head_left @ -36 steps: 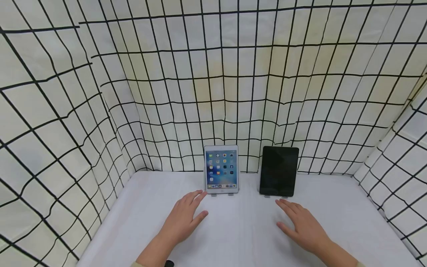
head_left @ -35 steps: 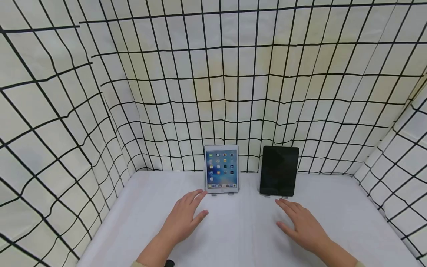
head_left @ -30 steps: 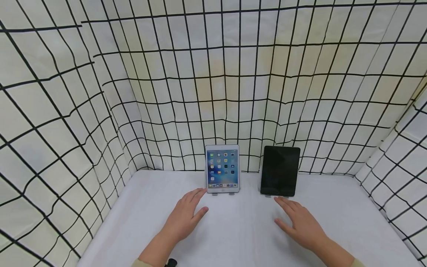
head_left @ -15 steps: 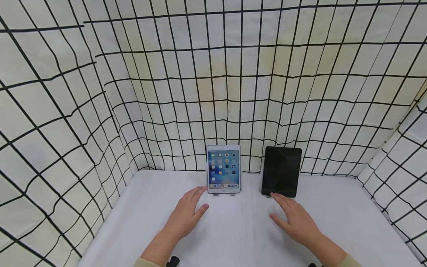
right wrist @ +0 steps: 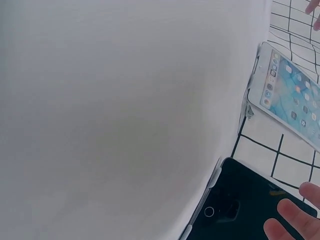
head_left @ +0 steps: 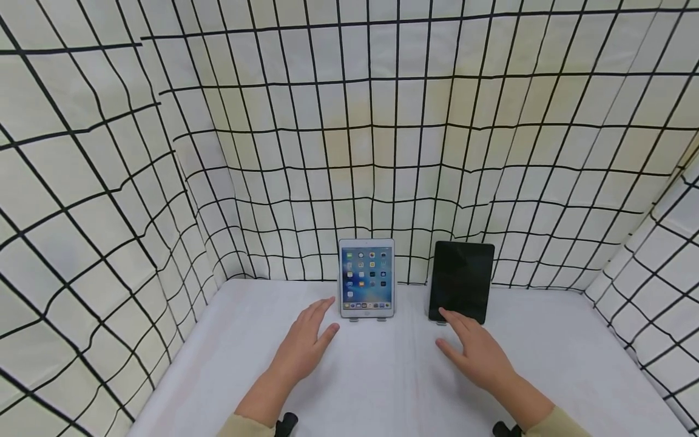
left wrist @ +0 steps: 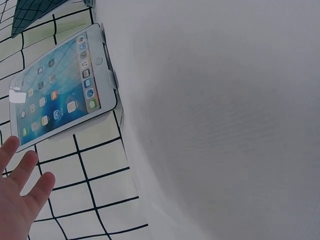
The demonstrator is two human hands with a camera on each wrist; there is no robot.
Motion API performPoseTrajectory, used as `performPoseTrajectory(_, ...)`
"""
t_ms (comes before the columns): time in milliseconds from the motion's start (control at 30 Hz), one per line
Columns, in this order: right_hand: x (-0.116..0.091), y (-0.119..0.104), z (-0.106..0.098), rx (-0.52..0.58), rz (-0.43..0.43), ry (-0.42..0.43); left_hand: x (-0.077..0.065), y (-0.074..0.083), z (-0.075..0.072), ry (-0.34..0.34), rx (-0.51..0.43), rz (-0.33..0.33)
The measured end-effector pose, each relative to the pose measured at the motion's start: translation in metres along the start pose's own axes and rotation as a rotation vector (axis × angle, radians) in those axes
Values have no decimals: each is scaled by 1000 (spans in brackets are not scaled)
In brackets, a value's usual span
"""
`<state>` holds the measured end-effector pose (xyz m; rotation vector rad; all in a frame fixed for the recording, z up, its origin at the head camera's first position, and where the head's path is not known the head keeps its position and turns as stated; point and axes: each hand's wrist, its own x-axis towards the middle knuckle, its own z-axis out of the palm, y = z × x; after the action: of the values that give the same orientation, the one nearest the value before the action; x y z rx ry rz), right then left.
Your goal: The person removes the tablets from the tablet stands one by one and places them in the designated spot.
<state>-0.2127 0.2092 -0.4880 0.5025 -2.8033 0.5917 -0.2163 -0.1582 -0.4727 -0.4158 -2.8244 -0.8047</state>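
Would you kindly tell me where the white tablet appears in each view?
Head: the white tablet is just below centre, left of the black tablet.
Left wrist: white tablet at upper left, slanted.
Right wrist: white tablet at upper right, cut off by the picture's edge.
Shared landmark: the black-gridded wall behind it.

White walls [head_left: 406, 145] (black-gridded) border a white tabletop [head_left: 384, 370].

Spread fingers [right wrist: 294, 214] before black tablet [right wrist: 245, 192], lit white tablet [right wrist: 292, 95], gridded wall [right wrist: 261, 137]

Free gap between white tablet [head_left: 367, 278] and black tablet [head_left: 462, 277]; gridded wall [head_left: 406, 142] behind
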Motion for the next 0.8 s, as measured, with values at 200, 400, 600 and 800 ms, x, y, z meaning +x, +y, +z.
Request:
performPoseTrajectory(200,7,-2,4,14,35,-3,5,0,1,16,-30,-33)
performPoseTrajectory(400,15,-7,6,30,77,-25,9,1,3,22,-63,-41)
performPoseTrajectory(600,22,-14,9,58,120,-55,14,-3,6,38,-73,-54)
performPoseTrajectory(800,29,-20,14,79,131,-62,19,-9,10,69,-83,-74)
